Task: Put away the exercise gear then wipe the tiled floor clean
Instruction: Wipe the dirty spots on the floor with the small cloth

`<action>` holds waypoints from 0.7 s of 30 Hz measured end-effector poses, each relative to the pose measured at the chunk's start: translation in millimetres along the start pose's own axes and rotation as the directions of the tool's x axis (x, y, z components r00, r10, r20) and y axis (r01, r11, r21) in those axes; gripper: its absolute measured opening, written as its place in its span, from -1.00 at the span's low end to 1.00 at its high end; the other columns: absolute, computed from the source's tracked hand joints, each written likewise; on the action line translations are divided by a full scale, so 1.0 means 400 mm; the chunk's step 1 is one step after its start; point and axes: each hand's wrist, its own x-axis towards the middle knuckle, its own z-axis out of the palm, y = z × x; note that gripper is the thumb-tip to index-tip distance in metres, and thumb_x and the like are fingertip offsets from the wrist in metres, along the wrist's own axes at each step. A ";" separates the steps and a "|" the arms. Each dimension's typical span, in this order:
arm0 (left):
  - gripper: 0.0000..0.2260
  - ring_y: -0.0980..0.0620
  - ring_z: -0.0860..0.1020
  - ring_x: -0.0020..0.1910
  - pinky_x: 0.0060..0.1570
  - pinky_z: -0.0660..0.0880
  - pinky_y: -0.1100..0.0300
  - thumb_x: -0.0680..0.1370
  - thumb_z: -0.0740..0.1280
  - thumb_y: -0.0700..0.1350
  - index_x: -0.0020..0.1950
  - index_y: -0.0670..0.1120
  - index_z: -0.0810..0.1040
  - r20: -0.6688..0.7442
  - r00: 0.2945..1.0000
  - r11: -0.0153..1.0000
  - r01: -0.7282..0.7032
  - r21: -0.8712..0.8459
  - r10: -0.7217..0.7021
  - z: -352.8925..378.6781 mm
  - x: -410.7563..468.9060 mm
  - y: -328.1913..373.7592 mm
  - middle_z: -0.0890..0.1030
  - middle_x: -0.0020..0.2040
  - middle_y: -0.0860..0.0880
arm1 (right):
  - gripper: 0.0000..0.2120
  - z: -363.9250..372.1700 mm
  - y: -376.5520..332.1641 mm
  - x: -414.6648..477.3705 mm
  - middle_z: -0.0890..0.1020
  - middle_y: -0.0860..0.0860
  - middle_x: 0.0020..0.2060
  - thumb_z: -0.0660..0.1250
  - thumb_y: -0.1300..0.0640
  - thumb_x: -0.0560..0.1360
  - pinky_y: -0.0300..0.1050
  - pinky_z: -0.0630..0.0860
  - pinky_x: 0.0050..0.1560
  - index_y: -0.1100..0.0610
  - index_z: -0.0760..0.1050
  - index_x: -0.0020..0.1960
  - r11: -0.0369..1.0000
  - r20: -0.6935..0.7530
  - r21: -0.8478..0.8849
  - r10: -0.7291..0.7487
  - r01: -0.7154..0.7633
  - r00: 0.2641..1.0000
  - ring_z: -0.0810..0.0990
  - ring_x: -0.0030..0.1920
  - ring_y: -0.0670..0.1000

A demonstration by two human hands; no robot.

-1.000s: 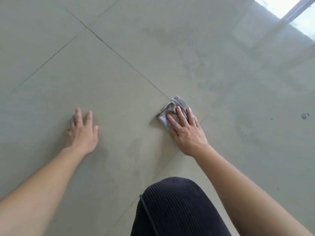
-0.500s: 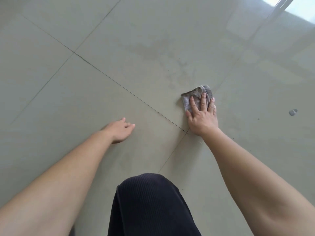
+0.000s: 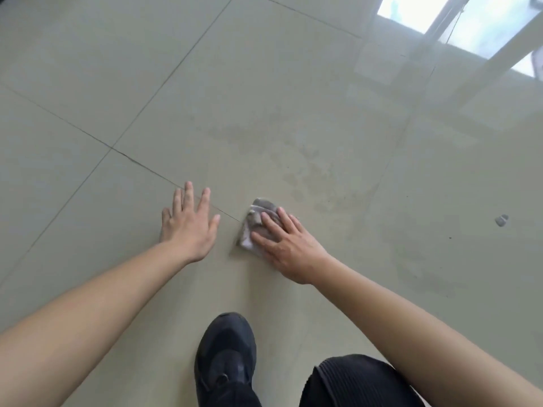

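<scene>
Pale tiled floor [image 3: 88,69], with a grey rag [image 3: 258,212] pinned flat under the right hand [image 3: 289,245].

Its fingers lay straight and spread over the crumpled rag, pressing it to the tile without curling round it. The left hand [image 3: 188,227], fingers straight and splayed and holding nothing, was just beside the rag, palm down across a dark grout line [image 3: 147,167]. Whether it touched the tile could not be told. Dull smears [image 3: 308,174] marked the tile beyond the rag, and a small grey scrap [image 3: 501,220] lay well apart to the right. A black shoe [image 3: 224,356] and a knee [image 3: 352,380] in dark ribbed cloth showed below.
</scene>
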 end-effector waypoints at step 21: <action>-0.52 -0.17 0.09 0.57 0.45 0.12 -0.14 0.65 0.11 -0.11 0.58 -0.12 0.18 -0.198 0.975 0.985 0.065 -0.160 -0.096 0.133 0.090 -0.070 0.11 0.60 -0.18 | -0.49 -0.050 -0.012 0.197 -0.14 0.09 0.63 0.00 -0.08 0.70 0.21 -0.22 0.56 -0.14 -0.01 0.62 0.999 -0.079 -0.013 0.045 -0.046 0.996 -0.25 0.57 0.34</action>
